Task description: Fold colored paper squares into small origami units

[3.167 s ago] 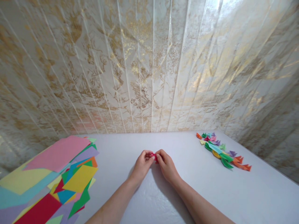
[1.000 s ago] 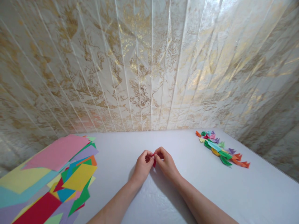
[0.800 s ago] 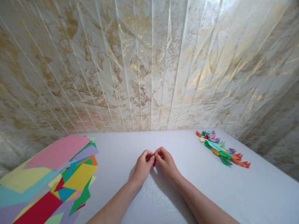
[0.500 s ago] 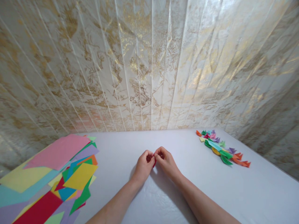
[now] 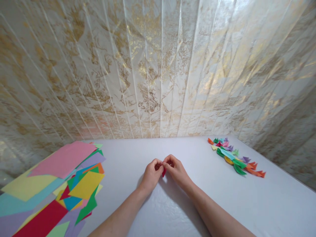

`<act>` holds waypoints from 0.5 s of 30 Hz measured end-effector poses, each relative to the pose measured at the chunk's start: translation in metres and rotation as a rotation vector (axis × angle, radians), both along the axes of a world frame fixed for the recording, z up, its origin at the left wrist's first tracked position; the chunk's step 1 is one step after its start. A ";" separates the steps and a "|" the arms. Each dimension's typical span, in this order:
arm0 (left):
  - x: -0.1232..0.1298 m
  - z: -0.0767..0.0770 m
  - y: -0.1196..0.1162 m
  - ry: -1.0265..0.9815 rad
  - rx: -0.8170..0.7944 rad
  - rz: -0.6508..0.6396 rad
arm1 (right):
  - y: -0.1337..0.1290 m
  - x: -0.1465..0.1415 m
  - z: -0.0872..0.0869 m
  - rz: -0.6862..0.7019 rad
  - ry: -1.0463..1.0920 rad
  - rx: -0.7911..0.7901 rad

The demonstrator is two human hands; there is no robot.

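Note:
Between my two hands, at the middle of the table, is a small folded piece of red paper [image 5: 164, 172]. My left hand [image 5: 153, 172] pinches it from the left with thumb and fingertips. From the other side my right hand [image 5: 174, 168] pinches the same paper, its fingertips meeting those of the left. Only a pointed lower part of the paper shows; the fingers cover the rest.
Coloured paper sheets lie in an overlapping pile at the left, among them a large pink sheet [image 5: 65, 159] and a yellow piece [image 5: 87, 185]. Several folded paper figures [image 5: 228, 153] lie at the right on the white table [image 5: 128, 151]. A patterned curtain [image 5: 148, 82] hangs behind.
Both hands keep their pinch on the red paper in nearly the same place. A little more of its pointed lower part shows now. The view has shifted slightly.

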State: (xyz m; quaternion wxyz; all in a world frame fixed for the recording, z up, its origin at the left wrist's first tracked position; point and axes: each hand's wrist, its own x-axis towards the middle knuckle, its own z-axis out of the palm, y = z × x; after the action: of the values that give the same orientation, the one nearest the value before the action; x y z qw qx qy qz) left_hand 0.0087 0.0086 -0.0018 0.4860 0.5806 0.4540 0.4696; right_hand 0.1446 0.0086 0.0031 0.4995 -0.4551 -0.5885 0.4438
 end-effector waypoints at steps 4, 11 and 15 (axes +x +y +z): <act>0.002 -0.002 -0.001 0.007 -0.001 -0.016 | 0.001 0.001 -0.001 -0.034 -0.008 -0.004; 0.002 -0.006 0.001 -0.020 -0.009 -0.018 | 0.008 0.004 -0.007 -0.048 0.100 -0.048; -0.001 -0.008 0.007 -0.107 -0.038 0.032 | 0.008 0.003 -0.008 -0.013 0.079 -0.060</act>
State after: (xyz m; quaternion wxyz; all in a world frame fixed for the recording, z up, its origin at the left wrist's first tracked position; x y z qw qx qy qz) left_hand 0.0080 0.0156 -0.0103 0.5129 0.5381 0.4455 0.4989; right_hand 0.1473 0.0162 -0.0047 0.5115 -0.4559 -0.5516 0.4757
